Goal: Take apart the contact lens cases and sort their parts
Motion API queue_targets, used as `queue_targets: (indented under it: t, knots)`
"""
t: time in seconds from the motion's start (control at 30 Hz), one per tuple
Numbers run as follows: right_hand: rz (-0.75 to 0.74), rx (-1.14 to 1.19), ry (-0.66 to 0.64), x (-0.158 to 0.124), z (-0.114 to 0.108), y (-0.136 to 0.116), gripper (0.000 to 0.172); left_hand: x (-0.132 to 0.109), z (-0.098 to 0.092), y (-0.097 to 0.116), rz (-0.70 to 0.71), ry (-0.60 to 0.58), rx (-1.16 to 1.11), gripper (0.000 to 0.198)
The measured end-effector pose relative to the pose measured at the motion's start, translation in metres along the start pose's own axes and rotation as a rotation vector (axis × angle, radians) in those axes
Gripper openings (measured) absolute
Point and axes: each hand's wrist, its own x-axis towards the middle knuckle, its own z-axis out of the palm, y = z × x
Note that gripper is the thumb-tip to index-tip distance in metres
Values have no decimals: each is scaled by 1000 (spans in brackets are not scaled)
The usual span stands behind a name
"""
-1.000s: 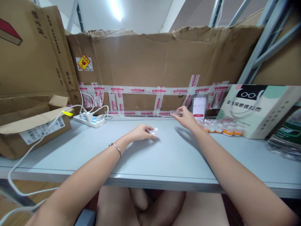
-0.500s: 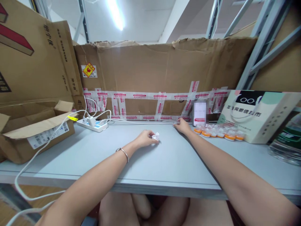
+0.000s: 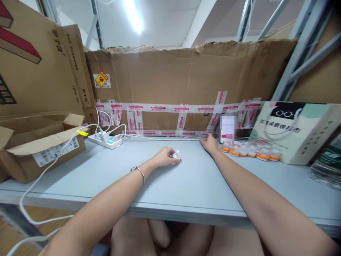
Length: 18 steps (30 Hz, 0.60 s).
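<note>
My left hand (image 3: 165,157) is over the middle of the table, its fingers closed round a small clear-and-white plastic piece (image 3: 176,155) with a round rim. A silver bangle circles that wrist. Farther back, my right hand (image 3: 209,143) reaches to the table's rear edge, beside a white cable. Its fingertips are pinched together low over the tabletop; a tiny clear bit seems to show at them, too small to name. Just right of this hand stand several small clear containers with orange bases (image 3: 250,151), set close together.
A phone (image 3: 228,128) leans upright behind the containers. To the right are a printed paper bag (image 3: 282,142) and a large clear bottle (image 3: 329,163). A power strip (image 3: 106,141) with cables and an open carton (image 3: 53,156) occupy the left. Tall cardboard (image 3: 165,78) walls the back.
My right hand has shifted slightly to the right, and less of the clear bit shows at its fingertips. My left hand stays in place, with the piece turned slightly so its round rim shows.
</note>
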Motion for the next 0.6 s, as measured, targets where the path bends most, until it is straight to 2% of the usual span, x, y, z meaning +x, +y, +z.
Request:
queue_targets:
  t: [0.07,0.13,0.23,0.33,0.4,0.53,0.6]
  knots:
    - [-28,51,35,-8,-7,-12,52,0,0,0,3,6,18,43]
    - [-94,115,5,-20,-12,-30,42,0,0,-1,13,17,33,45]
    - [-225,224,-168,-48,-12,-58,29,0,1,-2,40,40,57,47]
    - [-337,378,-395,-77,-10,-79,33,1,2,-4,53,48,82,49]
    - [-359,469,-495,-89,-10,-86,36,2,2,-4,61,57,108,48]
    - [-365,478,-633,-94,-13,-90,31,4,4,-6,91,90,123,44]
    - [-376,440,-650,-94,-16,-91,26,4,5,-6,98,87,95,41]
